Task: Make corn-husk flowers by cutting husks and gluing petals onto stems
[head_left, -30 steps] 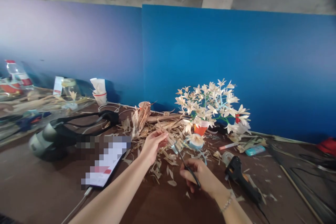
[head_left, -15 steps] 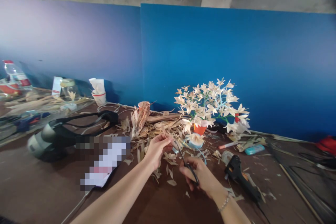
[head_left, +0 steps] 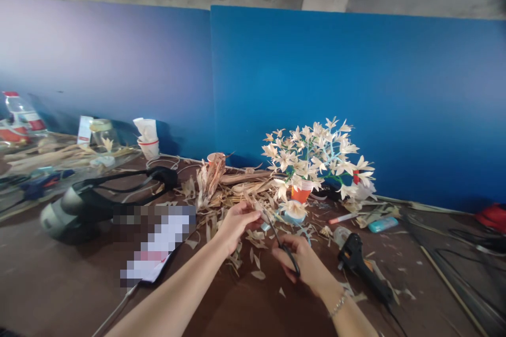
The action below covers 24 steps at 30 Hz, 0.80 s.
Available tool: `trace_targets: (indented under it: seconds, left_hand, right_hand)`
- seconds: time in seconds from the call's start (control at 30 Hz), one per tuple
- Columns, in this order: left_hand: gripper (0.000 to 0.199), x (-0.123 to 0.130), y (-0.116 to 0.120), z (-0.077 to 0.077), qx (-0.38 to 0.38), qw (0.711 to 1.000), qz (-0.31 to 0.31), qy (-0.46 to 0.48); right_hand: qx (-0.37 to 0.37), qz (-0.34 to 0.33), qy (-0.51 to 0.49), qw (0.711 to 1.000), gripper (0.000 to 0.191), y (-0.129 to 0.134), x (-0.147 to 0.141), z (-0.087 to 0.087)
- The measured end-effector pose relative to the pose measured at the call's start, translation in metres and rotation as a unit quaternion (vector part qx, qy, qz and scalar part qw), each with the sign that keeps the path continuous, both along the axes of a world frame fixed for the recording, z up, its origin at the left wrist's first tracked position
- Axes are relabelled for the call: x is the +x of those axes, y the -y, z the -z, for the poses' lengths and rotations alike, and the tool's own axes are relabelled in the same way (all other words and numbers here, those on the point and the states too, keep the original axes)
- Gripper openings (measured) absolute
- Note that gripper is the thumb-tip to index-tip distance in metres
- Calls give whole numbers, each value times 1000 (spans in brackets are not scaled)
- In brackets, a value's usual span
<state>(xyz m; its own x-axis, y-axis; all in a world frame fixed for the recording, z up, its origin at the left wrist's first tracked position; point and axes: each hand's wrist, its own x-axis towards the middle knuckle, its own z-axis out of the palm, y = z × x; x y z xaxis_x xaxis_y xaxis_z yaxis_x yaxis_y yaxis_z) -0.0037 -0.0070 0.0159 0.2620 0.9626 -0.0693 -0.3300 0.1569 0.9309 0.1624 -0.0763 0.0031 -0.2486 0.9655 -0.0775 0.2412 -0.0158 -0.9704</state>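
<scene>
My left hand (head_left: 237,226) pinches a small piece of pale dried husk (head_left: 259,208) between thumb and fingers, above the scattered husk scraps. My right hand (head_left: 296,260) is wrapped round the dark handles of a pair of scissors (head_left: 290,259). The blades point up and to the left, with their tips beside the held piece; whether they touch it is hard to tell. Just behind my hands stands an orange-and-white cup (head_left: 301,192) with a large bunch of cream flowers (head_left: 310,152) on green and light blue stems.
A black glue gun (head_left: 366,268) lies right of my right hand, near a turquoise case (head_left: 382,225). Left are a phone-like object (head_left: 158,253), partly pixelated, and a headset with black straps (head_left: 79,205). Dried husks (head_left: 245,181) pile up before the blue wall panel (head_left: 356,79).
The scissors and my right hand have shifted very slightly, and the blades look a little closer together. My left hand stays nearly in place, still pinching the husk.
</scene>
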Motion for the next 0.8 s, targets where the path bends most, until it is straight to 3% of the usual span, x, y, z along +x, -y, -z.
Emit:
trace_targets:
  seconds: [0.6, 0.8]
  left_hand:
    - [38, -5, -4, 0, 20, 999, 12, -35]
    - [36, -9, -6, 0, 61, 995, 36, -70]
  right_hand:
    - [-18, 5, 5, 1000, 27, 2, -1, -4]
    - [-18, 1, 16, 1000, 26, 1, 0, -2]
